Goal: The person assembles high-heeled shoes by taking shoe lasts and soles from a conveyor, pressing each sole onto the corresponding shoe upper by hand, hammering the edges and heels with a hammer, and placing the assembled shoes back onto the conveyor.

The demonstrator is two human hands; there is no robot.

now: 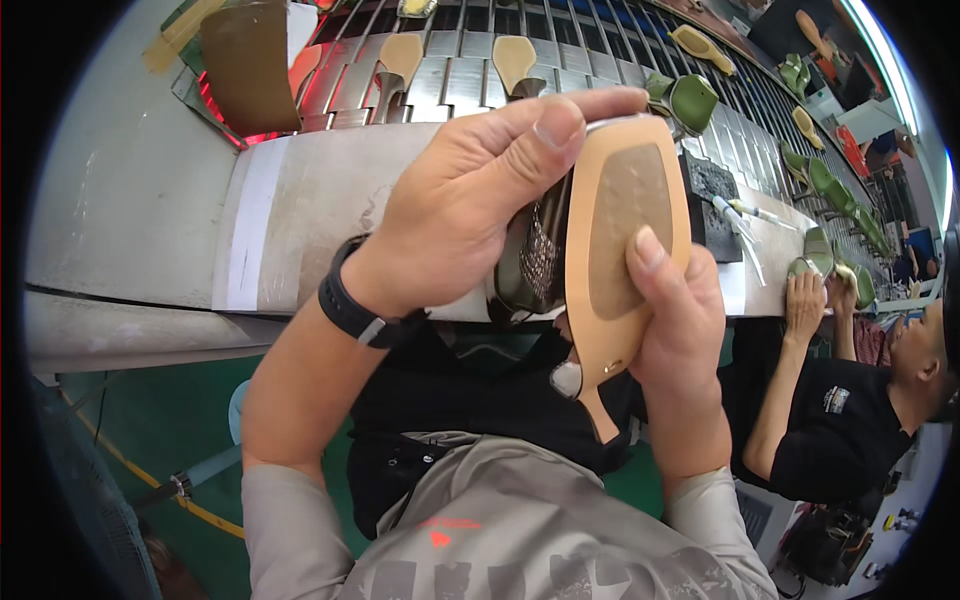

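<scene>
A shoe (615, 215) is held up with its tan sole towards me, toe at the top and narrow heel piece at the bottom. A brown oval patch covers most of the sole. My right hand (685, 320) grips its right edge, thumb pressed on the patch. Around the toe and upper left edge my left hand (450, 200) is closed, fingers reaching over the toe. Beneath that hand shows a dark, shiny textured upper (540, 255); I cannot tell whether it belongs to the same shoe. A small whitish tip (567, 379) shows beside the heel.
Beyond the pale bench edge (330, 180) runs a slatted metal conveyor (440, 90) carrying tan-soled and green shoes (692, 102). A black block (710, 190) and white-handled brushes (738, 228) lie right. A co-worker (840, 400) handles a green shoe there. A brown panel (250, 70) stands left near red light.
</scene>
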